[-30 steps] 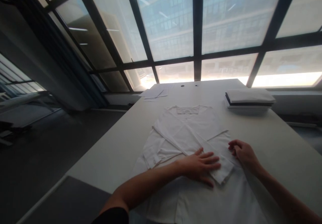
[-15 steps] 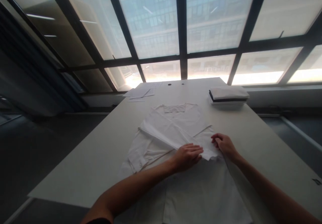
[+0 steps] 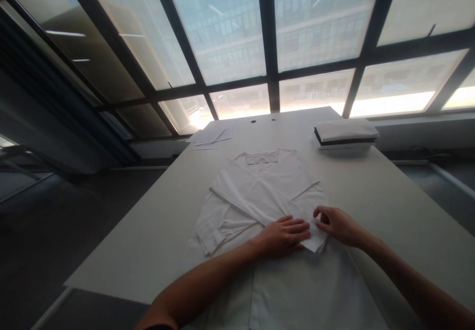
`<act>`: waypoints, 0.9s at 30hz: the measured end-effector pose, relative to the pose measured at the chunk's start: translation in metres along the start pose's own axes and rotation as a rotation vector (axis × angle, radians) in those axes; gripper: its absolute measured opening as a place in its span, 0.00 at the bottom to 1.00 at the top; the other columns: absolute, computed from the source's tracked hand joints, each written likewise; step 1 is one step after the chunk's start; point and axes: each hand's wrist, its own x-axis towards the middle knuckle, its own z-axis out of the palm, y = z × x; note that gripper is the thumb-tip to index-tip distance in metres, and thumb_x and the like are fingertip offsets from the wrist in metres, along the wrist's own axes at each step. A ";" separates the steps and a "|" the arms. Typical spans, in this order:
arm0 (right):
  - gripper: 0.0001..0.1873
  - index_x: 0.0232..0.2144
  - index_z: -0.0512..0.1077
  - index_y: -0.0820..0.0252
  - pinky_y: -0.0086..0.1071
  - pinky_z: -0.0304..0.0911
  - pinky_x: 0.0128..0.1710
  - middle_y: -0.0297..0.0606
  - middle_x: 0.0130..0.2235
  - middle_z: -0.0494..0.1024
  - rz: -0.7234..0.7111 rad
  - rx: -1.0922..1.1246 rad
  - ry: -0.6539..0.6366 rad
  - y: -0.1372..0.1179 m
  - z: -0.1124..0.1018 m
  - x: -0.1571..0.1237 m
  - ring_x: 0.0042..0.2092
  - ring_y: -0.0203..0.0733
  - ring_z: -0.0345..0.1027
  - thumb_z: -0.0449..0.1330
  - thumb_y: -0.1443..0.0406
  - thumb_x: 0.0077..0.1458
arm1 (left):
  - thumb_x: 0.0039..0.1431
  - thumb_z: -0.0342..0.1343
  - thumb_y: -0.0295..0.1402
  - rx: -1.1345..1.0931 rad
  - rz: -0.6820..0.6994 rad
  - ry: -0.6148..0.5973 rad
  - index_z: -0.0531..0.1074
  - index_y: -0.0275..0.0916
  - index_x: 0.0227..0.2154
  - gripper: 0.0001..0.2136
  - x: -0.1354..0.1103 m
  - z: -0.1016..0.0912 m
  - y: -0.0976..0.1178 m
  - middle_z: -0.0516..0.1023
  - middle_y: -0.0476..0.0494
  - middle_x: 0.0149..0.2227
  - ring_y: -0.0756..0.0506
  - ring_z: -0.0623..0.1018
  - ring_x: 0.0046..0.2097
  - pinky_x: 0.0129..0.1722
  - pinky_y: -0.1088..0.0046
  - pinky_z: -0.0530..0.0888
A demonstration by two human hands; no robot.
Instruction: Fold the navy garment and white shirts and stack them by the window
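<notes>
A white long-sleeved shirt (image 3: 237,181) lies on the table, collar at the far end and both sleeves folded across its front. My left hand (image 3: 284,236) rests flat on the sleeve that crosses to the right, fingers stretched out. Just right of it, my right hand (image 3: 336,225) is curled, thumb and forefinger close together at the edge of that sleeve's cuff (image 3: 315,243). The other cuff (image 3: 210,241), with small buttons, lies on the left side of the shirt. The near part of the shirt runs below my forearms.
The white table (image 3: 148,231) reaches toward large framed windows (image 3: 230,33). A stack of folded cloth (image 3: 345,132), white with a dark layer, sits at the far right. Several white sheets (image 3: 210,136) lie at the far left. A dark curtain (image 3: 48,87) hangs at left.
The cuff under my hands now lies flatter and a little nearer to me. My left hand's fingers have spread slightly, and my right hand has come lower beside the cuff. The view has shifted slightly.
</notes>
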 end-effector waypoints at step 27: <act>0.05 0.29 0.68 0.56 0.30 0.60 0.33 0.32 0.28 0.73 -0.157 -0.008 0.166 -0.009 0.000 -0.007 0.30 0.39 0.65 0.53 0.69 0.51 | 0.71 0.46 0.34 -0.053 -0.078 0.237 0.71 0.37 0.56 0.16 0.001 -0.018 0.001 0.72 0.41 0.63 0.46 0.67 0.66 0.65 0.68 0.65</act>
